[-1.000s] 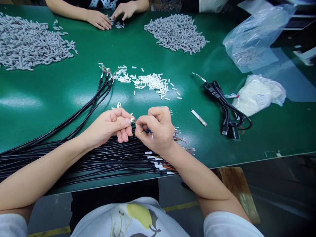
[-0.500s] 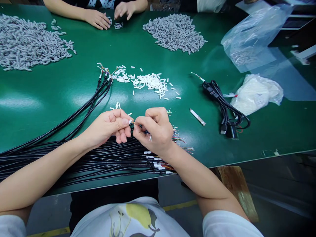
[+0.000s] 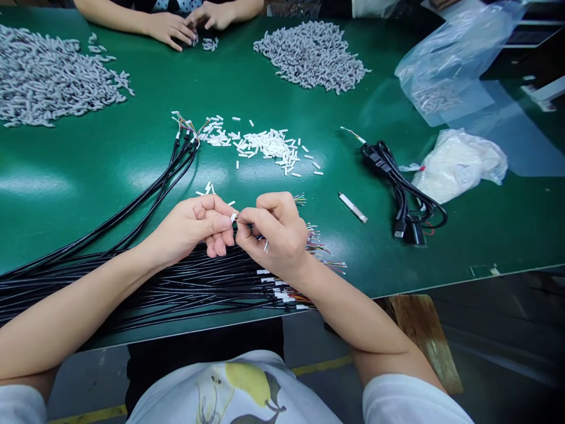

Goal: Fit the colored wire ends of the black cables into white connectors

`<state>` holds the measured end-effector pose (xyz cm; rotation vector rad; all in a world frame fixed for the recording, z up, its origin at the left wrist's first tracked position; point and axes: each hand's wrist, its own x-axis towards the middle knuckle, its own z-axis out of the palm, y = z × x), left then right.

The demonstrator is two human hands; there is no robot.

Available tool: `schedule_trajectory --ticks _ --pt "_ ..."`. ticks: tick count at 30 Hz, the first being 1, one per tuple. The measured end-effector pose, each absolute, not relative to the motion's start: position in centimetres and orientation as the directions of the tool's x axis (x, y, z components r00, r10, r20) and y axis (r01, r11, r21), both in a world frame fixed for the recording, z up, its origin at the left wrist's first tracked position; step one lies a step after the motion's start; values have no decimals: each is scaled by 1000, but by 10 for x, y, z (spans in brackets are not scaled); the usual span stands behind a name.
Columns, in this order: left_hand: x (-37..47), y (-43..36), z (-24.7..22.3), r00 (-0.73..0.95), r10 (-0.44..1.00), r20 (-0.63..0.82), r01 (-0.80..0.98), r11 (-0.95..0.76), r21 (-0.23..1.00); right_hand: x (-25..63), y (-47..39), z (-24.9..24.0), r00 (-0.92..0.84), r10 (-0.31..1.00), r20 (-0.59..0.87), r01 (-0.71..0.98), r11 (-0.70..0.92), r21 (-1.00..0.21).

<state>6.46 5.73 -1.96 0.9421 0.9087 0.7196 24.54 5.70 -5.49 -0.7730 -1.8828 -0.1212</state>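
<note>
Between thumb and index finger, my left hand (image 3: 198, 227) pinches a small white connector (image 3: 233, 218). My right hand (image 3: 276, 232) is closed against it, its fingertips pinching thin wires that run out of the connector. Pale wire ends (image 3: 265, 246) poke out below the right fingers. Under both hands lies a bundle of black cables (image 3: 185, 288), with white sleeves (image 3: 282, 296) and coloured bare wires at the right end. Several other black cables (image 3: 145, 203) curve up to the left of a scattered pile of short white tubes (image 3: 269, 144).
Grey curled pieces form two heaps, a left heap (image 3: 53, 79) and a back heap (image 3: 311, 56). A co-worker's hands (image 3: 172, 29) handle some across the green table. On the right are a coiled USB cable (image 3: 391, 176), a white-handled blade (image 3: 352, 207) and plastic bags (image 3: 463, 162).
My hands keep the same pinch, with only a tiny shift of the right fingers. Across the table, the co-worker's hands have come closer together.
</note>
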Motion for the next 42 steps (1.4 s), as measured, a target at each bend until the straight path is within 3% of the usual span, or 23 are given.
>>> schedule_trajectory --ticks 5,7,10,13,26,32,36,42 --pt "65 56 -21 462 840 -285 -129 382 915 247 55 -52 -258 531 807 519 781 -348" --pt "65 58 -20 445 856 -261 -151 359 921 251 57 -47 -245 646 723 444 738 -509" --pt "63 61 -18 346 904 -250 -181 326 928 258 63 -39 -255 829 497 180 546 -818" --pt "60 65 -16 266 933 -243 -203 301 932 262 68 -35 -297 893 338 -47 340 -939" --pt "61 65 -22 260 957 -131 -189 183 965 258 70 -41 -239 941 238 -142 209 -968" --pt "59 60 -26 263 965 -15 -85 38 996 256 69 -38 -200 966 162 -142 135 -981" --pt "53 60 -28 390 913 118 -55 -105 993 256 70 -37 -191 975 112 -182 77 -980" --pt "59 66 -10 319 943 96 84 -129 988 254 61 -28 -262 963 61 -123 29 -992"
